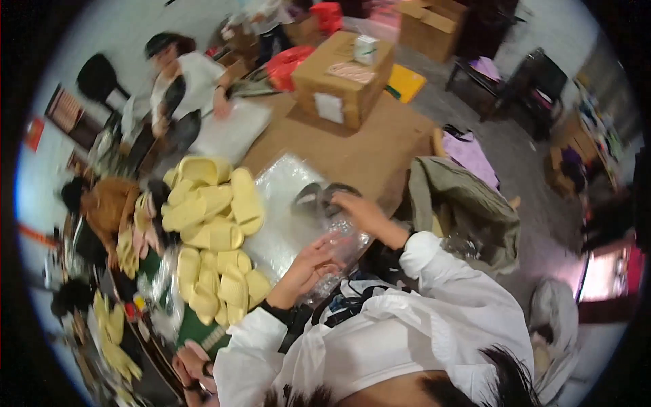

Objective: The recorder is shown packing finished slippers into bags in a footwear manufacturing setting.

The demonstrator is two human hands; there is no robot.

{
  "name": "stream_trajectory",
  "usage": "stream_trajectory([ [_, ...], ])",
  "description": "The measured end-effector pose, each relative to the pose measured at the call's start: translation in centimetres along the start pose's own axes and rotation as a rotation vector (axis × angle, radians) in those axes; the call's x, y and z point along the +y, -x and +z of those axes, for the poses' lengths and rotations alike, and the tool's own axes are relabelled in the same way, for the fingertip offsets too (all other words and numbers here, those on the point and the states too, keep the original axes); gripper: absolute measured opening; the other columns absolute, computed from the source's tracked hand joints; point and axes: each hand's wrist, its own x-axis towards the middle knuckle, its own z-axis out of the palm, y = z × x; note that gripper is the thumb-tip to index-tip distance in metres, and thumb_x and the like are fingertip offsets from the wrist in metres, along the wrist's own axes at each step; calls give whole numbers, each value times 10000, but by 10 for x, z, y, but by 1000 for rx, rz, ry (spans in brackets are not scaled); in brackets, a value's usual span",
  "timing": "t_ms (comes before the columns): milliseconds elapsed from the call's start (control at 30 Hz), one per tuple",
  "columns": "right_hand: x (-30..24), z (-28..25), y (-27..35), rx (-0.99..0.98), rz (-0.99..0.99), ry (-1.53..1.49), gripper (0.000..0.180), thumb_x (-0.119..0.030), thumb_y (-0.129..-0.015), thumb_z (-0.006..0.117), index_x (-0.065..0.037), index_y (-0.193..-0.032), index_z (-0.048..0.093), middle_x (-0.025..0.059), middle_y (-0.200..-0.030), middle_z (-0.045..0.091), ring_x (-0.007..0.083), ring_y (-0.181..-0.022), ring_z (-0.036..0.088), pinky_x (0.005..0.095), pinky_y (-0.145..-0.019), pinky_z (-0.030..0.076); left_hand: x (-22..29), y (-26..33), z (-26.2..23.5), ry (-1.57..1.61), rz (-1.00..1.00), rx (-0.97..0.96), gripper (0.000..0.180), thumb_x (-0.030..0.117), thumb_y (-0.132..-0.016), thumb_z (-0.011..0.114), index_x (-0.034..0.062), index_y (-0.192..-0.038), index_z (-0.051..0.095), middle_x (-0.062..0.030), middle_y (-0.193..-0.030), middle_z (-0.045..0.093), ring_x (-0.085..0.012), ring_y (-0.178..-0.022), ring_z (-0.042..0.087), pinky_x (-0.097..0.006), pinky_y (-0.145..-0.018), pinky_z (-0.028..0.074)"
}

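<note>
A pair of dark slippers lies over a stack of clear plastic bags on the table in front of me. My right hand is at the right-hand slipper, its fingers closed on it, somewhat blurred. Between my hands, a loose clear plastic bag shines. Lower and to the left, my left hand has its fingers stretched out beside that bag, touching the plastic. Left of the stack is a heap of pale yellow slippers, with more yellow slippers nearer me.
A cardboard box with a small white box on top stands on the brown tabletop. At the right is an open grey-green sack. A co-worker in white handles plastic across the table; others sit at the left.
</note>
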Motion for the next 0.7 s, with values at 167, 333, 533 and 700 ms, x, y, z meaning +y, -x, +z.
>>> stream_trajectory([
  [167,14,-71,-21,-66,-123,123,383,-3,-712,528,-64,-1090,521,118,-1216,500,323,-1071,507,359,-879,432,-32,14,-39,-131,-84,64,436,128,-880,497,20,-1284,377,-110,-1148,540,-161,-864,587,-263,-766,479],
  [333,80,-120,-23,-36,-73,137,372,-24,-732,543,-66,-1101,533,107,-1219,505,309,-1131,466,323,-904,404,-66,39,-85,-86,55,217,398,140,-876,479,35,-1252,408,-77,-1071,572,-150,-863,579,-252,-724,466],
  [533,192,-110,0,-533,195,678,318,-62,-749,538,-109,-1055,611,149,-1179,523,343,-1068,498,397,-887,411,-95,65,-119,107,113,420,401,203,-888,473,68,-1257,398,-93,-1063,550,-189,-900,545,-294,-712,465],
  [700,191,-76,6,-485,318,684,246,-80,-790,495,-91,-987,641,179,-1049,573,337,-986,543,412,-844,431,-112,77,-171,279,260,880,374,190,-868,489,70,-1217,421,-79,-998,549,-188,-818,535,-313,-694,461],
])
